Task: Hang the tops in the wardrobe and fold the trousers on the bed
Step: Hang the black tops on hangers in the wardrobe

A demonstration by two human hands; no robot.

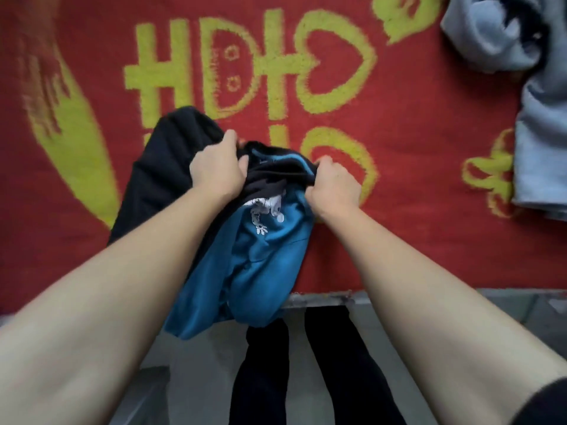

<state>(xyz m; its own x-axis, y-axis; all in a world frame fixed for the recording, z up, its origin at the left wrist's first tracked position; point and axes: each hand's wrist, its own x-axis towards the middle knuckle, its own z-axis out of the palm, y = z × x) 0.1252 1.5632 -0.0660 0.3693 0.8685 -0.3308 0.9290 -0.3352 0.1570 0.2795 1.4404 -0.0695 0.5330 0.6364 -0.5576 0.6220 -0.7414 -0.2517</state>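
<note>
The left grip (pixel 216 170) and right grip (pixel 333 187) each hold the bunched collar of a blue-and-black top (pixel 260 262), fingers curled into the cloth. The top drapes over the near edge of the red-blanketed bed (pixel 399 240). Grey clothes (pixel 540 118) lie well apart at the right.

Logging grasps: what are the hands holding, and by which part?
The left hand and right hand both grip the blue garment at its bunched dark upper edge.
</note>
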